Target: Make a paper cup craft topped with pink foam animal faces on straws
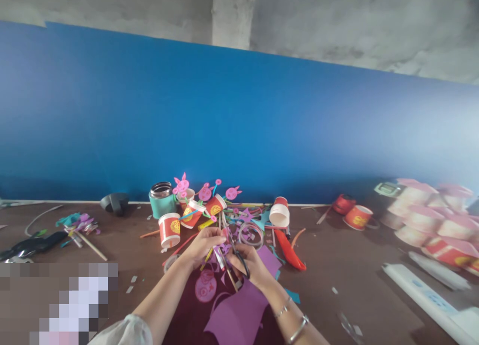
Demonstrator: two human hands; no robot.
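Note:
My right hand (249, 262) is closed around a pair of scissors (244, 266) with dark handles, their blades pointing up and away from me. Close beside it, my left hand (205, 243) pinches a small pink piece (225, 233) at the blades; its exact shape is too small to tell. Under both hands lies a pile of purple scraps and sticks. A large purple sheet (239, 310) spreads in front of me below my right wrist. Left of it lies a round pink face cut-out (205, 286).
Red paper cups (169, 230) with pink animal faces on sticks stand behind my hands, near a teal jar (161, 200). A tape roll (251, 235) and a red pouch-like thing (290, 250) lie to the right. Stacked cups (430, 210) and a power strip (426, 295) are far right.

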